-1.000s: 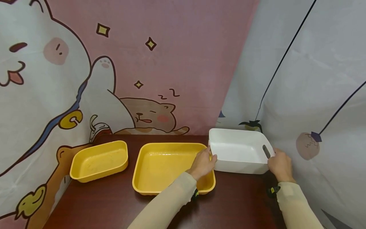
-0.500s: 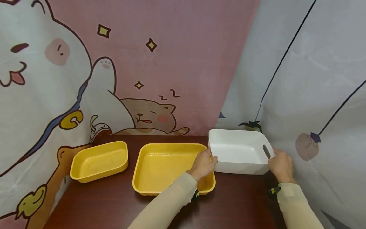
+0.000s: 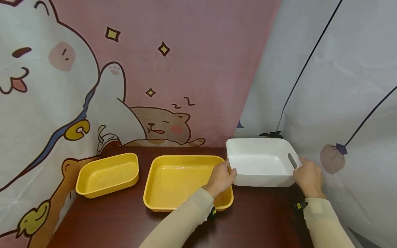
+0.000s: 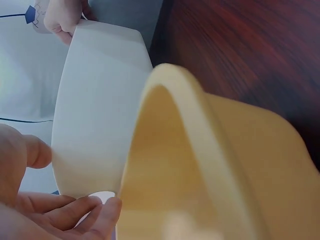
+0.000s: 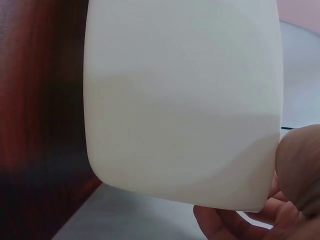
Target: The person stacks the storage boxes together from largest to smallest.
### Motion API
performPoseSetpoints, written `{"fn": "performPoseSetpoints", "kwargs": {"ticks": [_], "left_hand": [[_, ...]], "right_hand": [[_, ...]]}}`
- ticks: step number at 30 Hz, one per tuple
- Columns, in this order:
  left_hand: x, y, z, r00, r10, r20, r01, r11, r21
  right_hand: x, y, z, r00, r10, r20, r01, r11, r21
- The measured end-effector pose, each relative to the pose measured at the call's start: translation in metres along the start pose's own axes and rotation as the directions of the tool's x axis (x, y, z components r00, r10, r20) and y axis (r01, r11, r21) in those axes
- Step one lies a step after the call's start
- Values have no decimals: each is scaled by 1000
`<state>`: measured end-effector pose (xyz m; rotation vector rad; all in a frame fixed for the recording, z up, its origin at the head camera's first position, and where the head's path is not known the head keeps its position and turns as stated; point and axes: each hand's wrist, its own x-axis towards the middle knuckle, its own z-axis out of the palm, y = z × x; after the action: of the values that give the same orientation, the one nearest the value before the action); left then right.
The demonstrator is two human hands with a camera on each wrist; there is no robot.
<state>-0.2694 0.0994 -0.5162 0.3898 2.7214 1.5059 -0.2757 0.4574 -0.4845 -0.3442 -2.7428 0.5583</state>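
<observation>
A white plastic storage bin point(image 3: 262, 162) with a cut-out handle in its right end is held between both hands at the right of the table. My left hand point(image 3: 219, 178) grips its left end, thumb near the rim and fingers at the handle hole point(image 4: 102, 196) in the left wrist view. At the other end my right hand point(image 3: 308, 178) holds the rim by the handle slot, thumb at the front. The bin's near wall point(image 5: 180, 110) fills much of the right wrist view. Nothing shows inside the bin.
A large yellow tray point(image 3: 173, 182) lies directly left of the white bin, under my left forearm. A smaller yellow tray point(image 3: 107, 175) sits farther left on the dark wooden table point(image 3: 102, 220). Printed cloth point(image 3: 204, 69) hangs behind and at the right.
My right hand and the right end of the white bin have shifted slightly right and up. The left hand and both yellow trays have stayed in place.
</observation>
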Motion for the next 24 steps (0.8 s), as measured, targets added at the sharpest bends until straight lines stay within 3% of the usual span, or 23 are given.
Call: {"fn": "performPoseSetpoints", "kwargs": {"ticks": [5,10,15,24], "left_hand": [[-3,5,-6,999,44,-7,-44,997,-68],[-5,10,-10,997,69,-19,-71,990,-123],[-6,15,-14,997,63,-31,-67,987,-143],[-12,21,-27,995,53,-80,-65,987,-148]], "right_hand": [[0,-9,-10,1000,12,-25,-12,1000,9],[-1,-15,-17,997,-23,-80,23,1000,7],[-3,-21,-25,992,-33,-124,36,999,15],[-8,-40,-37,993,6,-119,-2,999,33]]}}
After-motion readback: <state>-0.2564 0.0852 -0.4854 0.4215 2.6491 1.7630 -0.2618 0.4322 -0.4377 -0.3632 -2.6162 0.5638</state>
